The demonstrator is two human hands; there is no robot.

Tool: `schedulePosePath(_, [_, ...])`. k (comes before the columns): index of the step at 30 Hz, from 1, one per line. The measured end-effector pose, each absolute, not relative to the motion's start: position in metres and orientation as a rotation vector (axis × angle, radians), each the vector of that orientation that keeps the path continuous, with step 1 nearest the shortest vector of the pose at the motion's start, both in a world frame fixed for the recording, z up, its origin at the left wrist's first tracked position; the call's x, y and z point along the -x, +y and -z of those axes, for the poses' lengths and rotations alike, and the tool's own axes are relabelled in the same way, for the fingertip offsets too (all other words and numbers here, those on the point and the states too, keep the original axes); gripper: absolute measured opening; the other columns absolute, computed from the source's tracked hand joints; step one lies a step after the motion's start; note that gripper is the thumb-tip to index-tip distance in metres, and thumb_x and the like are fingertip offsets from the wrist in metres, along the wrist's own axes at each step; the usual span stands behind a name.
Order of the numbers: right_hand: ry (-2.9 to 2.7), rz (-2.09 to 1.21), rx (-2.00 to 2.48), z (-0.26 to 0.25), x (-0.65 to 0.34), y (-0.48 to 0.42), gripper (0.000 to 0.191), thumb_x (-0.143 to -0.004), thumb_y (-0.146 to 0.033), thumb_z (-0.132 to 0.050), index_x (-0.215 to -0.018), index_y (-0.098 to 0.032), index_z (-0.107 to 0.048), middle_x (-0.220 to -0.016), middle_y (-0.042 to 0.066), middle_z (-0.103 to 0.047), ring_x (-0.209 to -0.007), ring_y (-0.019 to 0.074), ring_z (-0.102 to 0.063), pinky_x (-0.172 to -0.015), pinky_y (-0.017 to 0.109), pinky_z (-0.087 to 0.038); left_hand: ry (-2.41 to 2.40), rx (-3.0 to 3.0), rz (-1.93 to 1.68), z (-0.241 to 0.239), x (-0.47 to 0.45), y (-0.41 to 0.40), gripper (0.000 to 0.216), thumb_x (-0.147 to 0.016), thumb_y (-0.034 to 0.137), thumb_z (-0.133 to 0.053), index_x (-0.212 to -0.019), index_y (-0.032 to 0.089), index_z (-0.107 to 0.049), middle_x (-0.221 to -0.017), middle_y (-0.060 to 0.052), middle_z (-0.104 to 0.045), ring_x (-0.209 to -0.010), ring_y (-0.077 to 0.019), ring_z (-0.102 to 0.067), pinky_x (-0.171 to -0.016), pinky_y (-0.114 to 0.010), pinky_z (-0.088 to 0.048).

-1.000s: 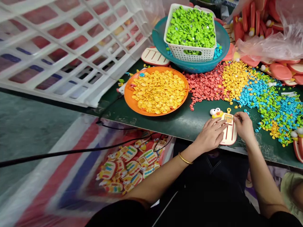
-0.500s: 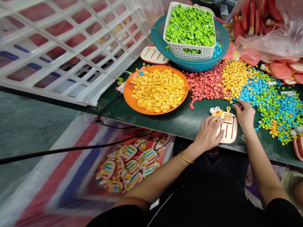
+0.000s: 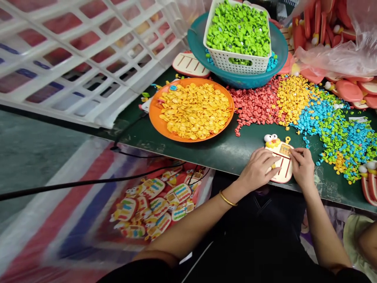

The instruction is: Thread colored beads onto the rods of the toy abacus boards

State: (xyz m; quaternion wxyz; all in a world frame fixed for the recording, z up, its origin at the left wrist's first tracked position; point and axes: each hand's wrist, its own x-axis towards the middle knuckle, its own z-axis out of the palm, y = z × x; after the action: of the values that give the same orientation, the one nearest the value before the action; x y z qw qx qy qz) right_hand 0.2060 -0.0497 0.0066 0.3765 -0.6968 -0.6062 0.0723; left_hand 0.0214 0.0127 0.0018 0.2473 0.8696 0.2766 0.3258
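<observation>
A cream, slotted toy board [image 3: 285, 165] with a duck-like head, bulging white eyes and a yellow loop lies near the table's front edge. My left hand [image 3: 259, 167] grips its left side, the fingers curled over the face and the thumb low. A speck of yellow shows by those fingers. At the board's right edge, my right hand [image 3: 302, 165] has thumb and forefinger pinched together over the upper slots; whatever is between them is too small to make out. Loose blue pieces [image 3: 306, 140] lie just beyond that hand.
Left of the hands stands an orange plate [image 3: 153, 118] of yellow discs. Behind it, a white basket [image 3: 240, 62] of green pieces sits in a teal basin [image 3: 196, 37]. Red pieces [image 3: 259, 104] and yellow pieces [image 3: 291, 94] are heaped alongside. Finished-looking toys [image 3: 159, 206] fill a bag below.
My right hand has come down and left from beside the small pieces onto the board's right edge. My left hand stays on the board. The view has shifted slightly.
</observation>
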Motion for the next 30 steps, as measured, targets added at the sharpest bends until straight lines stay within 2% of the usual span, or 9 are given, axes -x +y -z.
schedulePosePath(3, [-1.715,-0.315,1.684,-0.01,-0.196,-0.05,0.03,-0.094,-0.023,-0.046,-0.097,-0.027,-0.076,-0.094,0.008,-0.066,-0.092,0.0223,-0.062,-0.081,0.039,-0.054,0.819,-2.336,-0.832,-0.003,-0.024,0.014,0.033,-0.088,0.049,-0.064,-0.099,0.017,-0.062,-0.107,-0.011,-0.063,-0.109,-0.0265,-0.056,-0.095,-0.042,-0.047])
schedulePosePath(7, [-1.604,-0.364,1.673,-0.032,-0.214,-0.014,0.025,-0.093,-0.028,-0.05,-0.094,-0.024,-0.074,-0.093,0.007,-0.068,-0.088,0.0206,-0.064,-0.08,0.036,-0.053,0.884,-2.327,-0.751,-0.007,-0.025,0.015,0.031,-0.084,0.048,-0.068,-0.083,0.02,-0.054,-0.105,-0.008,-0.059,-0.105,-0.0263,-0.053,-0.09,-0.041,-0.045])
schedulePosePath(10, [-1.474,-0.272,1.841,-0.049,-0.24,0.005,0.023,-0.09,-0.035,-0.057,-0.088,-0.019,-0.074,-0.086,0.008,-0.068,-0.078,0.0205,-0.061,-0.076,0.036,-0.05,0.897,-2.342,-0.726,-0.008,-0.026,0.015,0.034,-0.081,0.048,-0.072,-0.08,0.02,-0.052,-0.102,-0.007,-0.059,-0.104,-0.0267,-0.052,-0.09,-0.042,-0.043])
schedulePosePath(12, [-1.592,-0.396,1.876,-0.052,-0.243,0.0,0.022,-0.088,-0.036,-0.061,-0.084,-0.019,-0.074,-0.081,0.007,-0.068,-0.073,0.0196,-0.06,-0.073,0.034,-0.049,0.899,-2.334,-0.733,-0.008,-0.026,0.015,0.035,-0.081,0.048,-0.073,-0.08,0.02,-0.052,-0.101,-0.007,-0.059,-0.104,-0.0267,-0.052,-0.09,-0.041,-0.043])
schedulePosePath(19, [-1.681,-0.461,1.774,-0.03,-0.208,-0.034,0.019,-0.091,-0.027,-0.057,-0.086,-0.022,-0.074,-0.087,0.006,-0.07,-0.083,0.0197,-0.065,-0.079,0.032,-0.051,0.936,-2.305,-0.703,-0.01,-0.027,0.014,0.034,-0.084,0.05,-0.069,-0.079,0.019,-0.055,-0.103,-0.008,-0.059,-0.105,-0.0263,-0.052,-0.088,-0.039,-0.042])
schedulePosePath(21, [-1.602,-0.427,1.792,-0.029,-0.218,-0.017,0.019,-0.09,-0.03,-0.058,-0.088,-0.021,-0.074,-0.087,0.006,-0.071,-0.081,0.019,-0.065,-0.077,0.031,-0.05,0.959,-2.317,-0.684,-0.01,-0.026,0.014,0.035,-0.084,0.053,-0.068,-0.084,0.019,-0.059,-0.105,-0.008,-0.06,-0.106,-0.0269,-0.053,-0.087,-0.039,-0.042])
schedulePosePath(23, [-1.515,-0.27,1.912,-0.029,-0.236,0.008,0.022,-0.09,-0.032,-0.06,-0.092,-0.017,-0.075,-0.086,0.008,-0.07,-0.077,0.0189,-0.062,-0.075,0.032,-0.049,0.943,-2.368,-0.674,-0.01,-0.026,0.014,0.036,-0.086,0.052,-0.066,-0.103,0.019,-0.064,-0.116,-0.01,-0.062,-0.111,-0.0282,-0.052,-0.091,-0.041,-0.041])
schedulePosePath(26, [-1.517,-0.101,2.044,-0.03,-0.259,0.037,0.021,-0.087,-0.025,-0.06,-0.086,-0.011,-0.076,-0.08,0.01,-0.067,-0.072,0.0182,-0.057,-0.075,0.034,-0.045,0.807,-2.534,-0.665,-0.01,-0.027,0.015,0.04,-0.095,0.04,-0.055,-0.134,0.028,-0.056,-0.142,-0.008,-0.055,-0.128,-0.03,-0.046,-0.102,-0.047,-0.033])
schedulePosePath(30, [-1.613,-0.133,1.979,-0.026,-0.257,0.029,0.021,-0.089,-0.02,-0.057,-0.086,-0.015,-0.077,-0.085,0.009,-0.068,-0.079,0.0183,-0.059,-0.078,0.033,-0.046,0.681,-2.635,-0.646,-0.01,-0.03,0.016,0.041,-0.1,0.029,-0.044,-0.14,0.034,-0.052,-0.146,-0.001,-0.055,-0.136,-0.0273,-0.043,-0.111,-0.052,-0.022])
